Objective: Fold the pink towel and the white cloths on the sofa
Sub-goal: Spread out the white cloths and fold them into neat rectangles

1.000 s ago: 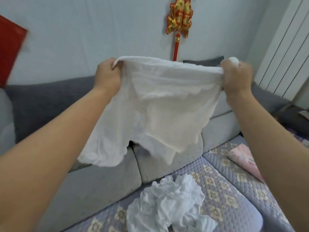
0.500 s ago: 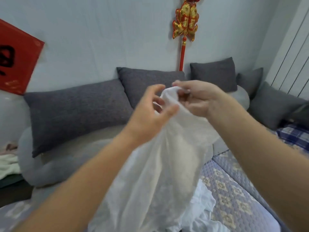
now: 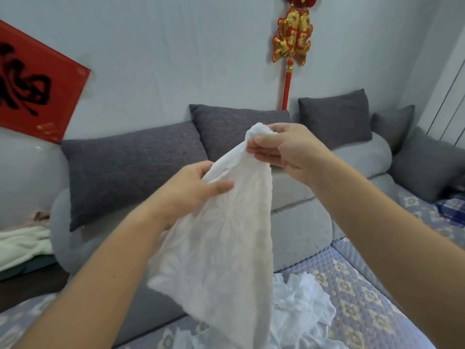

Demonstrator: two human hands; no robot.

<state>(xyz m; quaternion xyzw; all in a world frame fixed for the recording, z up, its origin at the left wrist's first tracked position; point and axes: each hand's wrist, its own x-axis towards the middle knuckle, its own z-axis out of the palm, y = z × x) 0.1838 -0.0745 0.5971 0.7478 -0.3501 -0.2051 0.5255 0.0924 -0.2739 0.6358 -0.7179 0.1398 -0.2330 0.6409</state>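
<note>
From the head camera, dark grey cushions [image 3: 130, 170] line the sofa [image 3: 299, 222] back, and the white cloth [image 3: 221, 248] hangs in front of them, covering part of a crumpled white cloth pile [image 3: 302, 306] on the patterned seat cover [image 3: 357, 298]. The right hand [image 3: 284, 149] pinches the cloth's bunched top (long axis hanging downward), while the left hand [image 3: 193, 187] grips it just below.

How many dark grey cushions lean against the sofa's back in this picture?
5: far left, centre behind the hands, under the red ornament, a small one, far right. More may sit out of frame.
</note>
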